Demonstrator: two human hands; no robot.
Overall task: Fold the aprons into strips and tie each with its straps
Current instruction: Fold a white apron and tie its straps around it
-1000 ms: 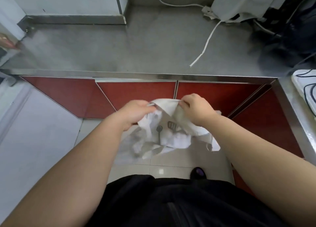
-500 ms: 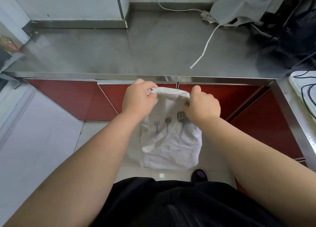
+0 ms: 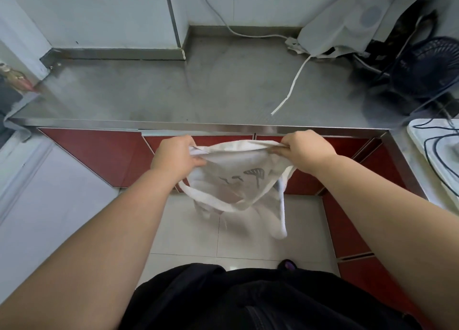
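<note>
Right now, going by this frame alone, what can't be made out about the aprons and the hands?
Head view, held apron: the lower half is motion-blurred, so its folds are unreadable.
Head view, left hand and right hand: the fingertips are partly hidden by the cloth they grip.
Head view, white cloth on the counter: cut off by the top edge, so I cannot tell whether it is another apron.

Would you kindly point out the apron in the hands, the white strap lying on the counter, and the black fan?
apron (image 3: 236, 161): head view, on its front panel above the print.
white strap (image 3: 292, 86): head view, about mid-length.
black fan (image 3: 424, 65): head view, on its grille.
</note>
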